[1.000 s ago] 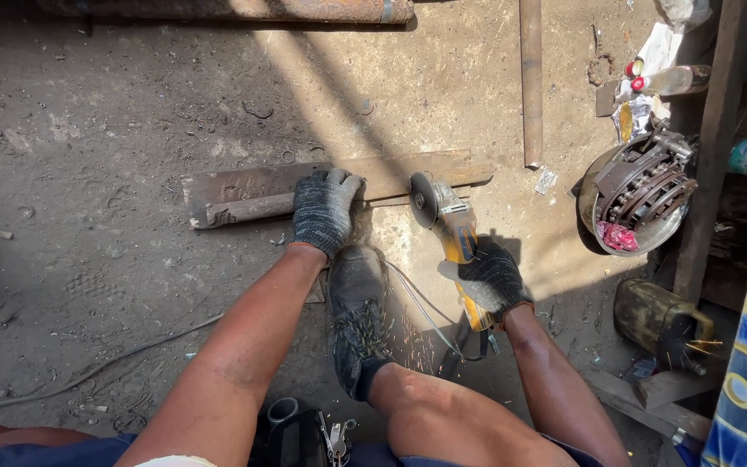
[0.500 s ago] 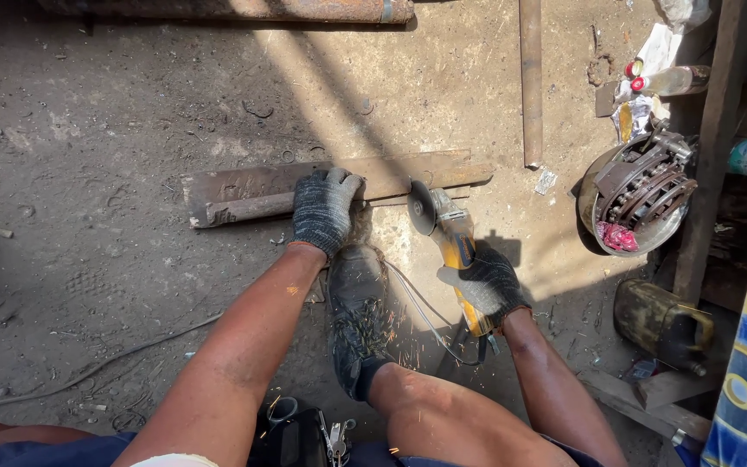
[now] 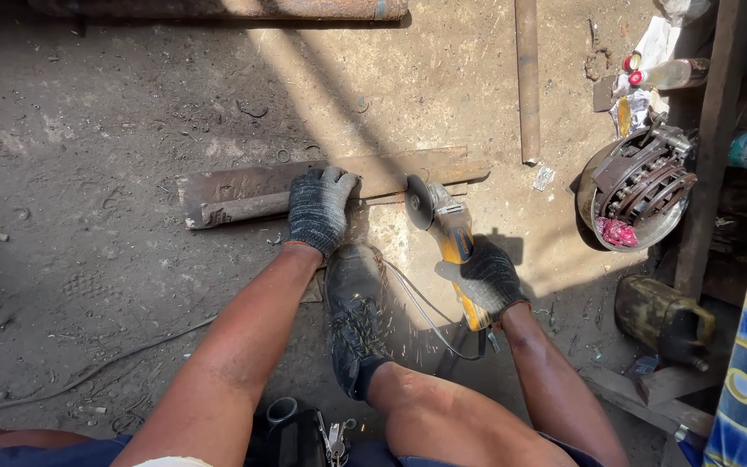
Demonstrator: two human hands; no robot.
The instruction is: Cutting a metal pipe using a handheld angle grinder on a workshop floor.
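Note:
A long rusty metal bar (image 3: pixel 235 190) lies across the dirt floor. My left hand (image 3: pixel 318 207), in a dark knit glove, presses flat on the bar near its middle. My right hand (image 3: pixel 486 277), also gloved, grips the yellow body of an angle grinder (image 3: pixel 453 238). Its disc (image 3: pixel 417 203) stands on edge against the bar just right of my left hand. A few sparks scatter over the ground near my dark shoe (image 3: pixel 354 311), whose toe rests against the bar.
A rusty pipe (image 3: pixel 526 78) lies upright-of-frame at the bar's right end, another (image 3: pixel 218 9) along the top edge. A bowl of metal parts (image 3: pixel 637 186), bottles (image 3: pixel 663 73) and a dark can (image 3: pixel 663 316) crowd the right. The grinder's cable (image 3: pixel 88 372) trails left.
The grinder's disc has edged a little closer to the bar and sparks now show by the shoe. Both hands keep their hold.

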